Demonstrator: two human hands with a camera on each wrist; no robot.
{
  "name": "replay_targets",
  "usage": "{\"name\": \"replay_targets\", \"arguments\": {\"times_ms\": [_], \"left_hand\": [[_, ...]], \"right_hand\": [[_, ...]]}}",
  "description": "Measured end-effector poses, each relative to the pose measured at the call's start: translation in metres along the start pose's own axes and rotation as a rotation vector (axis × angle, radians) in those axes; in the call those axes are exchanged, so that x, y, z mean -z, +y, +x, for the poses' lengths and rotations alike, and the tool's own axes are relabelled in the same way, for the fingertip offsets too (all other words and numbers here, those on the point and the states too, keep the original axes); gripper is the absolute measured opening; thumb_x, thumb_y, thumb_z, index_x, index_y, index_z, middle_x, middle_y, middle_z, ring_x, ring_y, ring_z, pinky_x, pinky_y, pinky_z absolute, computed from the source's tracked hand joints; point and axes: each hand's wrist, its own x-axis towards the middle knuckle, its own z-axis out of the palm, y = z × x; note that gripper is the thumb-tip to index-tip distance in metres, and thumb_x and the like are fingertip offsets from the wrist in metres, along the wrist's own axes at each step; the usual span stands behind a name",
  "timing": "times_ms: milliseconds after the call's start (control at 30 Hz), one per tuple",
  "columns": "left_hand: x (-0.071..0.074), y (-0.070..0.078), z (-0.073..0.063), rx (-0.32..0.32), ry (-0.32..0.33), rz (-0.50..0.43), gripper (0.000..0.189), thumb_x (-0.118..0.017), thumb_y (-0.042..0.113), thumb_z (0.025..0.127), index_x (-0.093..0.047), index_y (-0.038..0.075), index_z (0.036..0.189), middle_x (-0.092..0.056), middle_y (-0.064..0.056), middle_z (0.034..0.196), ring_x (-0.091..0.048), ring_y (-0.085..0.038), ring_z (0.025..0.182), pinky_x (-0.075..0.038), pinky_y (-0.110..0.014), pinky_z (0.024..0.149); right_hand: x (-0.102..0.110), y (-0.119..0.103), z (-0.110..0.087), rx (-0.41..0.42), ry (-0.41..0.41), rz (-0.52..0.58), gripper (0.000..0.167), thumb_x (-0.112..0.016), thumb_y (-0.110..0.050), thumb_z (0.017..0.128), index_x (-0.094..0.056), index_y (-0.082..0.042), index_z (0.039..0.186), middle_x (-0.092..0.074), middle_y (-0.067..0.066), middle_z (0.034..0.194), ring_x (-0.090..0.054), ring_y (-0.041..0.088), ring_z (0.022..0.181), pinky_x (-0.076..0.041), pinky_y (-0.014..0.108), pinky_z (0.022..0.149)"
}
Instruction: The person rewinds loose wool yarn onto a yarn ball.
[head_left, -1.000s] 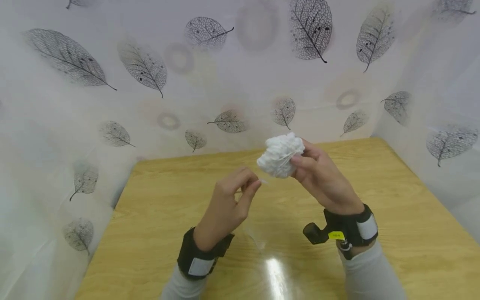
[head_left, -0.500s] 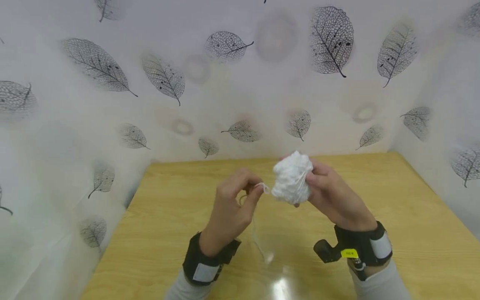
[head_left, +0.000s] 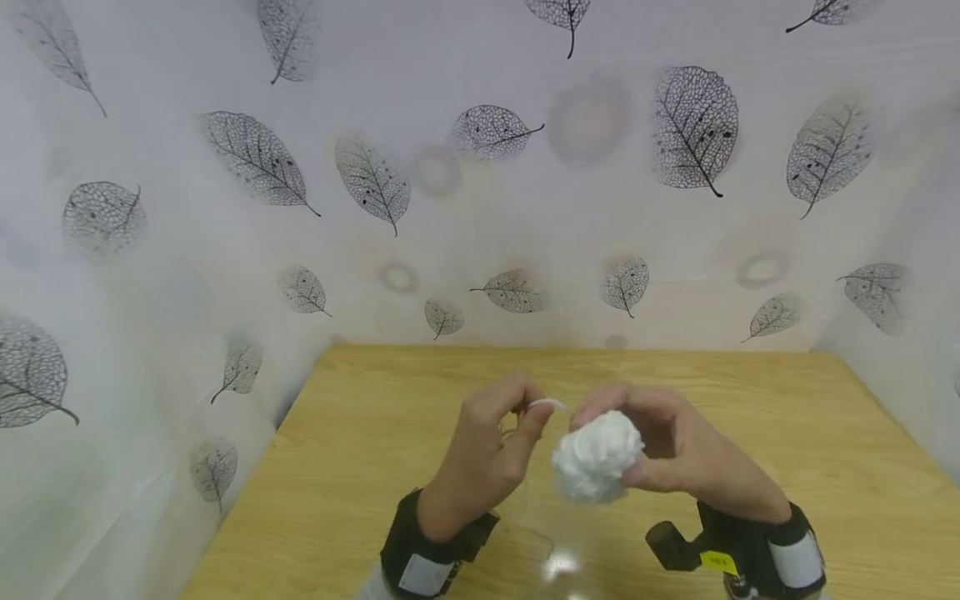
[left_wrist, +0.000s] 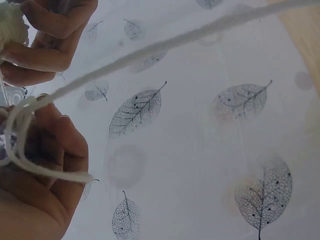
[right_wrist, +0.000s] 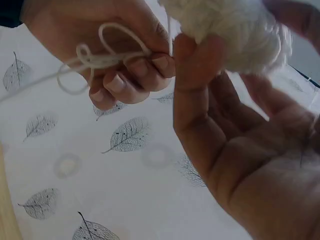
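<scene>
A bundled ball of white yarn is held up over the table by my right hand, its thumb on the near side and fingers behind. Just left of it, my left hand pinches a strand of the same white yarn between thumb and curled fingers. Small loops of yarn hang about the left fingers in the right wrist view. From these loops a yarn strand runs off to the upper right in the left wrist view. A short stretch of yarn links the left fingertips toward the ball.
Under both hands lies a light wood-grain table. A pale curtain printed with dark leaves stands behind it and along its sides. Black wrist straps with cameras sit on both wrists.
In the head view both hands sit lower as the view tilts up. The right hand has turned the yarn ball and its fingers now arch over the top. The left hand keeps its pinch.
</scene>
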Motion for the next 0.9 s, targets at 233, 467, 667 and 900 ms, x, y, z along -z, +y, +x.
{"name": "replay_targets", "arguments": {"times_ms": [233, 467, 667, 900], "left_hand": [[-0.005, 0.006, -0.003, 0.084, -0.101, -0.059, 0.021, -0.063, 0.000, 0.100, -0.058, 0.009, 0.082, -0.055, 0.000, 0.073, -0.049, -0.004, 0.067, -0.046, -0.019, 0.057], [0.004, 0.010, -0.003, 0.152, -0.077, -0.003, 0.023, -0.061, 0.000, 0.101, -0.056, 0.010, 0.081, -0.054, 0.001, 0.072, -0.050, -0.005, 0.067, -0.049, -0.021, 0.060], [0.004, 0.009, -0.002, 0.120, -0.069, 0.006, 0.021, -0.064, -0.001, 0.099, -0.056, 0.010, 0.082, -0.052, 0.001, 0.072, -0.050, -0.006, 0.067, -0.049, -0.021, 0.061], [0.002, 0.010, 0.001, 0.169, -0.105, 0.020, 0.017, -0.065, 0.003, 0.100, -0.059, 0.011, 0.085, -0.051, 0.004, 0.072, -0.049, -0.004, 0.068, -0.046, -0.020, 0.060]], "right_hand": [[-0.014, -0.009, -0.002, -0.150, 0.036, -0.396, 0.047, -0.085, 0.000, 0.079, -0.065, -0.021, 0.117, -0.069, -0.002, 0.110, -0.062, 0.017, 0.097, -0.057, 0.033, 0.075], [-0.015, 0.000, 0.013, -0.113, 0.246, -0.756, 0.057, -0.085, 0.001, 0.072, -0.067, -0.017, 0.123, -0.063, -0.008, 0.100, -0.057, 0.009, 0.082, -0.052, 0.025, 0.060], [-0.014, 0.004, 0.017, -0.063, 0.391, -0.870, 0.044, -0.087, 0.002, 0.075, -0.073, -0.016, 0.112, -0.067, -0.005, 0.103, -0.057, 0.008, 0.079, -0.053, 0.025, 0.060], [-0.011, 0.001, 0.015, -0.098, 0.602, -0.669, 0.040, -0.078, 0.007, 0.086, -0.066, -0.004, 0.122, -0.065, 0.002, 0.115, -0.063, 0.013, 0.100, -0.059, 0.024, 0.080]]}}
